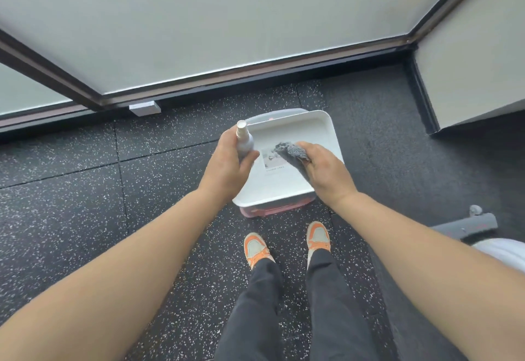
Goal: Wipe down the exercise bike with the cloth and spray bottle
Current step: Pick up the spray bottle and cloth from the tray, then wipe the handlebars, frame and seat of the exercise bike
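Note:
My left hand (pixel 227 161) grips a small white spray bottle (pixel 245 140) upright, its cap pointing up. My right hand (pixel 324 170) is closed on a grey cloth (pixel 289 151), which bunches out past my fingers. Both hands hover over a white tray (pixel 318 130) that rests on a pink-rimmed box on the floor. Only a corner of the exercise bike shows at the right edge: a grey base bar with a small wheel (pixel 468 223) and a white body part (pixel 505 252).
I stand on black speckled rubber floor tiles (pixel 85 204), my orange shoes (pixel 285 244) just behind the box. Frosted glass panels with dark frames (pixel 199 34) run along the far side. A white wall corner (pixel 468 70) juts in at the right.

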